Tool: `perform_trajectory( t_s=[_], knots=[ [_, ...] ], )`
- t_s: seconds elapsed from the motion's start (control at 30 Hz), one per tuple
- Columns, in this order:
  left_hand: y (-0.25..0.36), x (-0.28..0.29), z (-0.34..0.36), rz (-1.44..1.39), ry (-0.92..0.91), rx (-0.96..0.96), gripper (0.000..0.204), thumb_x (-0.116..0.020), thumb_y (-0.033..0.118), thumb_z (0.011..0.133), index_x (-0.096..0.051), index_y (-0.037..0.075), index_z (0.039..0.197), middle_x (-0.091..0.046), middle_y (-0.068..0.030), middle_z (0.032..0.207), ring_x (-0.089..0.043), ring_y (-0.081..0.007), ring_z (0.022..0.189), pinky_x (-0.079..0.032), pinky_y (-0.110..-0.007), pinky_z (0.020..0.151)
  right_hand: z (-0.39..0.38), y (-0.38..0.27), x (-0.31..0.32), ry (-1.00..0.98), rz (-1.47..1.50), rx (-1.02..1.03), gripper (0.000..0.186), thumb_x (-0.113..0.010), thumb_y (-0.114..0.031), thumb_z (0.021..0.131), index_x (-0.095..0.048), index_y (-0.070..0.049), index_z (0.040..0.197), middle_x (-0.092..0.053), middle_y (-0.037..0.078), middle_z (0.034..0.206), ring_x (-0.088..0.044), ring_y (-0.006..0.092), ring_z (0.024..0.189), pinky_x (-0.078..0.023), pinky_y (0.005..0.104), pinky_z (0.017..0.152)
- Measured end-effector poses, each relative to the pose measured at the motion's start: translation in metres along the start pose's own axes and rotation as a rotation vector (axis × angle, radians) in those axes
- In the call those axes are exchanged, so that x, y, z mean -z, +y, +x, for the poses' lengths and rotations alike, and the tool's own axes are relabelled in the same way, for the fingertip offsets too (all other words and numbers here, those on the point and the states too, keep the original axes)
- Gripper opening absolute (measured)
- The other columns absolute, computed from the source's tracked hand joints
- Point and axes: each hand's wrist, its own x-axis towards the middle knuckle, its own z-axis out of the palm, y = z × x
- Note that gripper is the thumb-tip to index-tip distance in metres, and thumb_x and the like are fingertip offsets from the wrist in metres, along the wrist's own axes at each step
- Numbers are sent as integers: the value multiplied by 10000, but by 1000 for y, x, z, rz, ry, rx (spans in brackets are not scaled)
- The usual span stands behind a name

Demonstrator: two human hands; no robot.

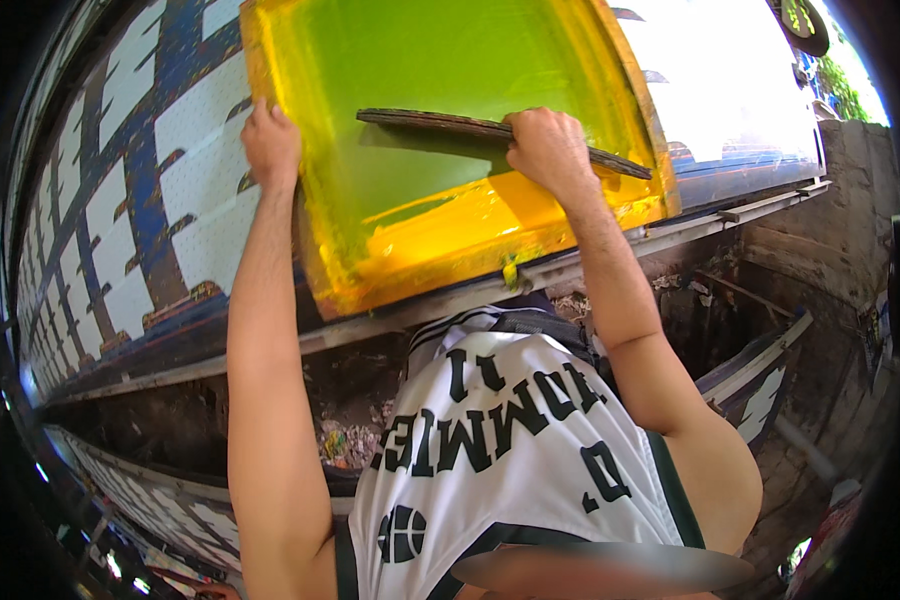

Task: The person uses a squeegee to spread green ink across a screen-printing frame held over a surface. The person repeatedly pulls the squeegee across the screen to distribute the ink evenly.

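Rough grey wall [855, 200] stands at the right, beside a long counter [170, 367] that stretches away to the left, covered with white pieces [195, 235] set between blue, paint-marked strips. On the counter lies a rectangular printing frame [410, 287], its wooden rim smeared yellow, its mesh [440, 55] green. Yellow ink [430, 238] spreads in a thick band along the side nearest the person.

Across the mesh, the right hand [550, 148] has its fingers closed around a long, dark-edged squeegee [420, 120], gripping it right of its middle. The bar slants, its left end farther from the person, its right end near the frame's right side; a shadow falls on the mesh below it. The left hand [272, 145] touches the frame's left edge, fingers bent and close together; whether they are clamped on the wood, I cannot tell.
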Motion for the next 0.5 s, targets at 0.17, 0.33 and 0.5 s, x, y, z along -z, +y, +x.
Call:
perform_trajectory(
  t_s=[0.17, 0.33, 0.5],
  knots=[
    [-1, 0, 0, -44, 10, -11, 461, -527, 285, 1115, -598, 18, 1484, -686, -267, 1384, -627, -466, 1281, -526, -553, 1084, -50, -27, -12, -65, -36, 195, 198, -765, -105, 794, -805, -81, 986, -781, 153, 950, -773, 359, 964, -623, 493, 828],
    [0, 3, -3, -40, -10, -14, 495, -565, 300, 1097, -579, 10, 1499, -682, -275, 1379, -631, -456, 1280, -531, -549, 1078, -83, -28, -12, -69, -49, 334, 284, -774, -81, 791, -813, -95, 1073, -785, 120, 949, -768, 339, 991, -631, 467, 855],
    [6, 10, -6, 23, -47, -10, 514, -591, 301, 1085, -563, 11, 1508, -691, -264, 1359, -636, -446, 1274, -538, -545, 1073, -73, -28, -1, -165, -82, 335, 310, -760, -93, 827, -814, -105, 1133, -799, 142, 1012, -779, 344, 1004, -637, 471, 864]
  ],
)
